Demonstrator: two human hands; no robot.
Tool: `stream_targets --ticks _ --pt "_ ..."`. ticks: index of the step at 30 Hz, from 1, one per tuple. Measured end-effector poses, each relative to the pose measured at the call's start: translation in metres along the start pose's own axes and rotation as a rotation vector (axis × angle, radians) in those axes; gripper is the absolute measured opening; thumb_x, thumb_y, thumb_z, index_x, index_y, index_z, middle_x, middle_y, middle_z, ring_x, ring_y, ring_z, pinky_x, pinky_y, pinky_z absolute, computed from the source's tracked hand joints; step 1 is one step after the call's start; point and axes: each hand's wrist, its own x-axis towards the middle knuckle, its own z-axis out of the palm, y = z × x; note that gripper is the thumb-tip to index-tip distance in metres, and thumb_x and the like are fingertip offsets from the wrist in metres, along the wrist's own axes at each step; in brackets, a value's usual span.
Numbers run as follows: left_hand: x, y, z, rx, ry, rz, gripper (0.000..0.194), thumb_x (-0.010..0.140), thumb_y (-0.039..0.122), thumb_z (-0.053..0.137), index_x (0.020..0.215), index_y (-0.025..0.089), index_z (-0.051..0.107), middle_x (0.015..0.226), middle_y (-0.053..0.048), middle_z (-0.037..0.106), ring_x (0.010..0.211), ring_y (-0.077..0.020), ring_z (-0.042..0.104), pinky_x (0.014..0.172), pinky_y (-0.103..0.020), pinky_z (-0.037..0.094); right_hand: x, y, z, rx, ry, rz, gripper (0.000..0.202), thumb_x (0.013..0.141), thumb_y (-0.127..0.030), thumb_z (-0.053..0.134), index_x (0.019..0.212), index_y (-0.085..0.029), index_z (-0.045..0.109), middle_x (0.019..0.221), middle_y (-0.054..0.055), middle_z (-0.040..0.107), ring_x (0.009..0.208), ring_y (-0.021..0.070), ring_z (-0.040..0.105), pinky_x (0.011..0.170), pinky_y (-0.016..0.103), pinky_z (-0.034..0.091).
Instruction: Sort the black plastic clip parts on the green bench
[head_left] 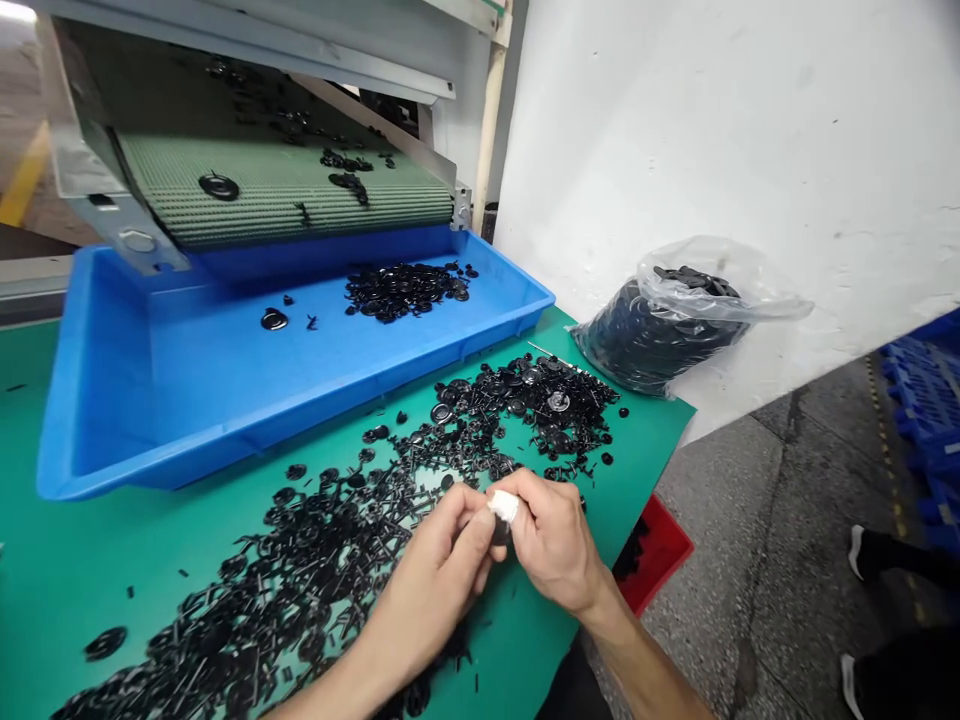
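My left hand (439, 560) and my right hand (553, 540) meet above the near side of the green table, fingers curled and pinched together. Between the fingertips shows a small black part (501, 531), mostly hidden, so its exact shape cannot be made out. A white band (505, 505), which looks like tape, sits at a fingertip of my right hand. Below and left of my hands spreads a long heap of black plastic pieces (322, 540), round discs and thin sticks mixed. Another heap of black round pieces (551, 400) lies beyond my hands.
A blue tray (247, 430) with black pieces stands under a green conveyor belt (300, 205) that carries more. A clear bag of black parts (660, 325) leans on the white wall. Below the table's right edge is a red bin (664, 550); a person's shoes (855, 552) show on the floor.
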Motion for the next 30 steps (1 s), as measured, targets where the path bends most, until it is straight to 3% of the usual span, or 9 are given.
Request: stream_targets --ticks 2,5,7,10,13,17,22,26,30 --pt "0.002 0.000 -0.001 -0.066 0.012 -0.017 0.029 0.092 0.048 0.047 0.077 0.023 0.051 0.051 0.008 0.045 0.039 -0.0086 0.035 0.037 -0.019 0.027 0.010 0.003 -0.001 -0.026 -0.023 -0.013 0.018 0.090 -0.013 0.046 0.089 -0.020 0.062 0.070 -0.002 0.063 0.062 0.0119 0.057 0.058 0.022 0.040" --pt "0.006 0.001 -0.006 -0.166 0.098 0.033 0.026 0.092 0.046 0.048 0.081 0.022 0.051 0.055 0.008 0.049 0.042 -0.0079 0.040 0.039 -0.018 0.031 0.041 0.004 -0.005 -0.159 -0.184 0.020 0.023 0.090 -0.010 0.042 0.093 -0.021 0.062 0.065 -0.003 0.059 0.058 0.0117 0.054 0.056 0.022 0.039" --pt "0.008 0.001 -0.008 -0.249 0.120 0.079 0.023 0.093 0.044 0.049 0.088 0.022 0.053 0.058 0.007 0.052 0.043 -0.0071 0.042 0.041 -0.017 0.034 0.069 0.003 -0.004 -0.340 -0.199 -0.011 0.030 0.086 -0.004 0.041 0.099 -0.020 0.063 0.078 0.000 0.063 0.068 0.0136 0.057 0.064 0.024 0.042" --pt "0.005 0.002 -0.008 -0.411 -0.021 0.042 0.023 0.093 0.042 0.050 0.101 0.022 0.057 0.055 0.006 0.055 0.038 -0.0053 0.042 0.038 -0.016 0.031 0.109 0.000 0.008 -0.582 -0.313 -0.099 0.039 0.087 -0.002 0.040 0.114 -0.021 0.061 0.114 0.007 0.059 0.090 0.0170 0.060 0.074 0.027 0.044" --pt "0.003 0.002 -0.007 -0.640 -0.132 -0.058 0.021 0.090 0.039 0.057 0.099 0.021 0.060 0.057 0.004 0.055 0.038 -0.0052 0.042 0.033 -0.013 0.027 0.132 -0.002 0.022 -0.654 -0.385 -0.089 0.034 0.086 -0.004 0.044 0.108 -0.019 0.065 0.106 0.010 0.058 0.083 0.0191 0.061 0.070 0.029 0.045" --pt "0.004 0.003 -0.009 -0.864 -0.116 -0.066 0.020 0.086 0.038 0.062 0.080 0.018 0.060 0.075 -0.001 0.060 0.047 -0.0063 0.050 0.029 -0.011 0.031 0.134 0.000 0.022 -0.633 -0.430 -0.095 0.026 0.083 -0.003 0.047 0.089 -0.017 0.067 0.096 0.009 0.059 0.082 0.0192 0.060 0.072 0.029 0.044" --pt "0.005 0.004 -0.010 -0.839 -0.079 -0.044 0.024 0.085 0.038 0.064 0.075 0.018 0.055 0.079 -0.001 0.060 0.053 -0.0085 0.054 0.028 -0.011 0.035 0.124 0.002 0.018 -0.537 -0.434 -0.096 0.034 0.079 0.000 0.050 0.103 -0.018 0.066 0.101 0.008 0.062 0.089 0.0211 0.060 0.077 0.031 0.045" --pt "0.006 0.005 -0.010 -0.768 -0.085 -0.051 0.015 0.086 0.031 0.062 0.083 0.018 0.057 0.079 -0.001 0.057 0.054 -0.0076 0.051 0.029 -0.011 0.032 0.119 0.002 0.017 -0.402 -0.324 -0.039 0.029 0.083 -0.004 0.047 0.098 -0.017 0.068 0.104 0.010 0.063 0.092 0.0228 0.062 0.080 0.035 0.047" --pt "0.010 0.005 -0.011 -0.676 0.001 -0.047 0.014 0.089 0.031 0.059 0.085 0.018 0.057 0.071 0.004 0.049 0.047 -0.0040 0.038 0.031 -0.010 0.022 0.100 0.008 0.007 -0.169 -0.201 0.066 0.043 0.086 -0.006 0.038 0.121 -0.018 0.059 0.090 0.005 0.068 0.079 0.0157 0.066 0.070 0.028 0.053"
